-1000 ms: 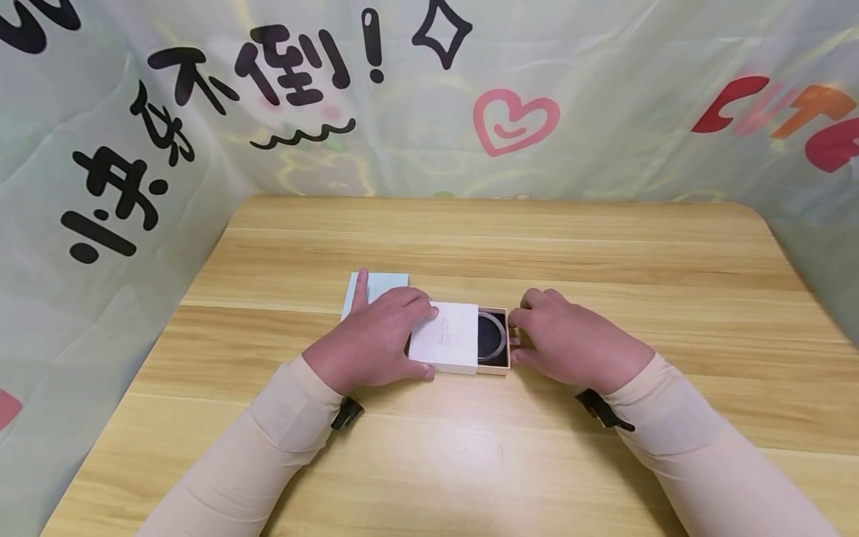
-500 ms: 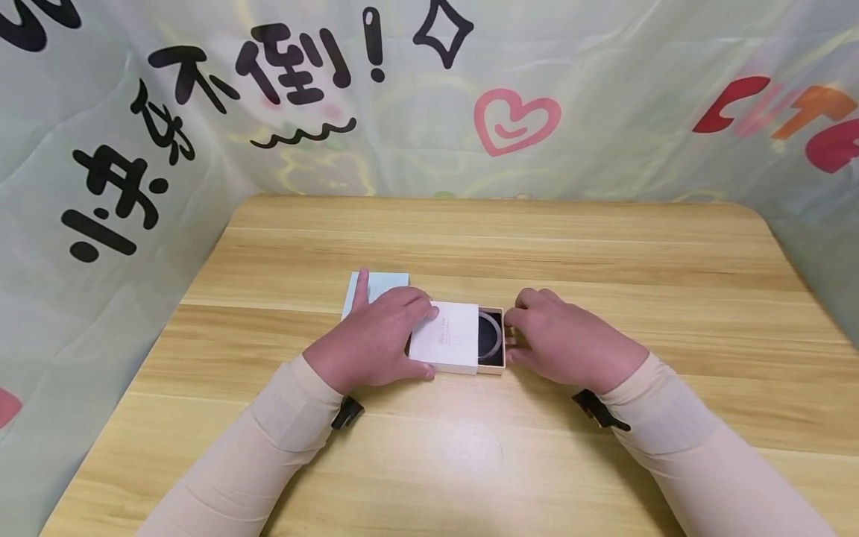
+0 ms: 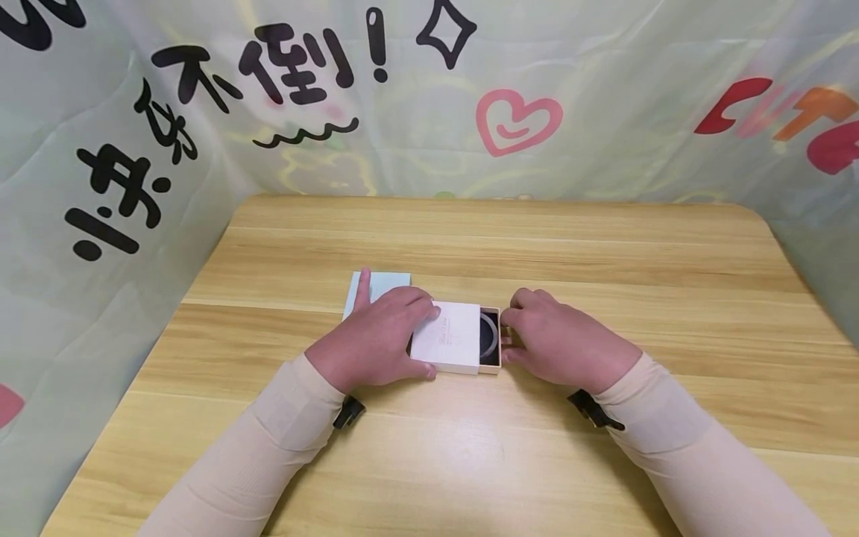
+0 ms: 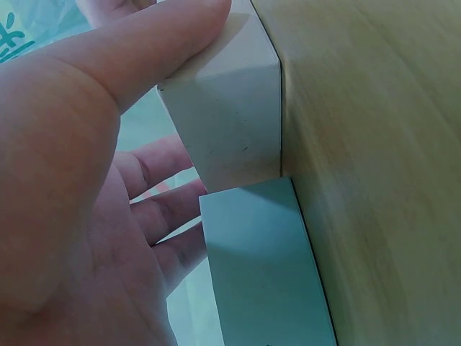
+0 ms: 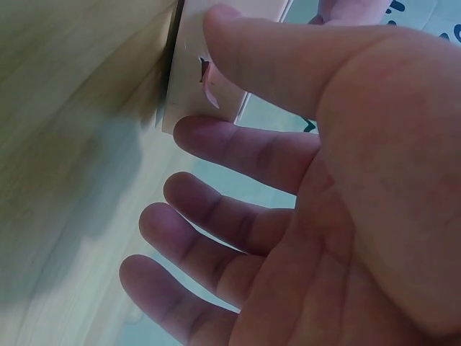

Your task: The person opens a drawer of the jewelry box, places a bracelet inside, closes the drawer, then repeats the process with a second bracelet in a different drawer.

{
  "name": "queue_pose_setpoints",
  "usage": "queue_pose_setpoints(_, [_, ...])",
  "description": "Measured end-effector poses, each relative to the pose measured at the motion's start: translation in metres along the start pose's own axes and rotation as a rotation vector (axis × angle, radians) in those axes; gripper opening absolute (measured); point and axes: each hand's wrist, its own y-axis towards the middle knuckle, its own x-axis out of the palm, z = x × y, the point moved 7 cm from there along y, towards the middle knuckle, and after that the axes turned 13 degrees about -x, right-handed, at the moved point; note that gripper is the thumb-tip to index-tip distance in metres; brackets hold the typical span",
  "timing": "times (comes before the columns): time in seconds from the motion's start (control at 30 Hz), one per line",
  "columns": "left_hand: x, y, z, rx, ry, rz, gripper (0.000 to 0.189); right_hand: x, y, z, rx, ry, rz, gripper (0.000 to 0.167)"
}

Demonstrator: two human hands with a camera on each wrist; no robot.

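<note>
A white box sleeve [image 3: 445, 339] with small pink print lies on the table, its drawer [image 3: 489, 370] partly out on the right. Inside the drawer's dark lining sits a pale bangle [image 3: 496, 335], its left part hidden under the sleeve. My left hand [image 3: 382, 339] grips the sleeve, thumb on the near side and fingers on the far side. At the drawer's right end, the thumb and index finger of my right hand [image 3: 564, 339] press on the end face, the other fingers loosely bent. A small pink ribbon tab [image 5: 209, 86] shows there in the right wrist view.
A light blue box [image 3: 391, 280] lies behind and partly under view of my left hand; in the left wrist view it meets the sleeve's left end. The wooden table [image 3: 470, 462] ends at a printed cloth backdrop [image 3: 604, 112].
My right hand has moved left, and the drawer has slid further into the sleeve, so less of the bangle shows. The left hand stays in place on the sleeve.
</note>
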Motion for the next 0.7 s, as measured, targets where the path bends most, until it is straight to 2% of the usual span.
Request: queue_pose_setpoints(0.7, [0.0,0.0,0.0,0.005,-0.004,0.005,0.079,0.008,0.015,-0.009,-0.001,0.008,0.016,0.022])
